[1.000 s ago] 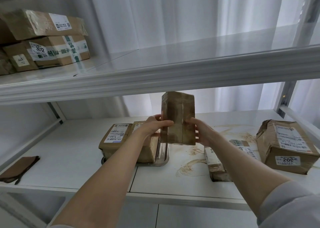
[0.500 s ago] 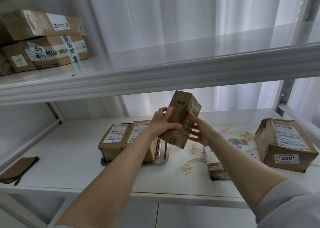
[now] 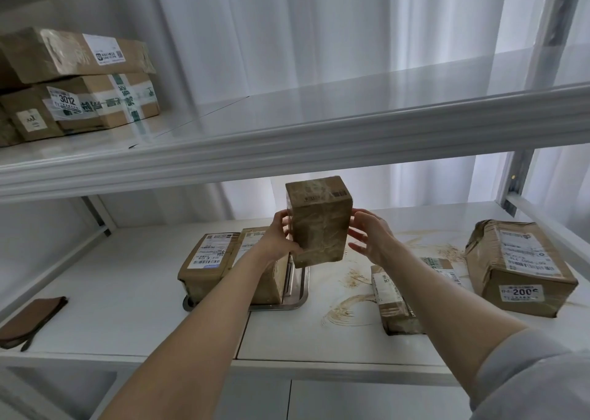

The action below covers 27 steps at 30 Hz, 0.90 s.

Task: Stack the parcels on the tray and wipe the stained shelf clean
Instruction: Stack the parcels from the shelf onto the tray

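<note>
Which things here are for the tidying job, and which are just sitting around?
Job: held parcel, tray, two parcels on it, small parcel, big parcel, stained shelf, brown cloth.
Lying about: stacked parcels on the upper shelf, white curtain.

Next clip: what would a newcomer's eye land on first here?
A taped brown parcel is held on end in mid-air at centre, the left hand gripping it, the right hand open beside it. Below, two parcels sit on a metal tray, and brown stains smear the shelf to its right.
</note>
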Available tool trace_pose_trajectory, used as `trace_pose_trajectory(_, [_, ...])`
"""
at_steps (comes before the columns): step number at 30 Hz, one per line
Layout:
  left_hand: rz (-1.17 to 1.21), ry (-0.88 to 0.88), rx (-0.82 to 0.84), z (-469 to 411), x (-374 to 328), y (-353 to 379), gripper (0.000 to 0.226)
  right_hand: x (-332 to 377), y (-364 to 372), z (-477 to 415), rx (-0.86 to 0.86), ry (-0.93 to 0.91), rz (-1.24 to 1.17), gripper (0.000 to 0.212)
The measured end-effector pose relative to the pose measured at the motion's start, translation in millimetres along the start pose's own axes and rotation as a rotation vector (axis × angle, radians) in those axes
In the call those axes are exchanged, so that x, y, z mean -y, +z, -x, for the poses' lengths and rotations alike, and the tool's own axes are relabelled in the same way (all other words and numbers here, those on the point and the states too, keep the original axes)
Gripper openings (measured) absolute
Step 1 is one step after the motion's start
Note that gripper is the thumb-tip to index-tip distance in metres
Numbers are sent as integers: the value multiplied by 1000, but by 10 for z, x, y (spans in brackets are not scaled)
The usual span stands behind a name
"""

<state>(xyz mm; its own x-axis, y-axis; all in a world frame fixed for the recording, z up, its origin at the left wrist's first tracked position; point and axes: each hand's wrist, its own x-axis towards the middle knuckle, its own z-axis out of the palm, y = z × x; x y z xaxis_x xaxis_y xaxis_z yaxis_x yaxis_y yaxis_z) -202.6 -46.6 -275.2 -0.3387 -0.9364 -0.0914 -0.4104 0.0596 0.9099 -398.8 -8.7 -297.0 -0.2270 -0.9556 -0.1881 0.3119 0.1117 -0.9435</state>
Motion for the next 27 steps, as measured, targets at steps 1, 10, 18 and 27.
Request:
trace_pose_trajectory(1, [20,-7,4,9,13,-5,91,5,4,-7,-2,-7,6,9])
trace_pose_trajectory(10, [316,-164,105,-13,128,-87,77,-23,-7,-82,60,21,114,40])
trace_pose_trajectory(18, [453,-273,13,-42,122,-94,16,-34,-6,-76,102,133,109,54])
trace_pose_trajectory(27, [502,-329,-8,-111,159,-57,31,-28,10,-106,239,223,8,73])
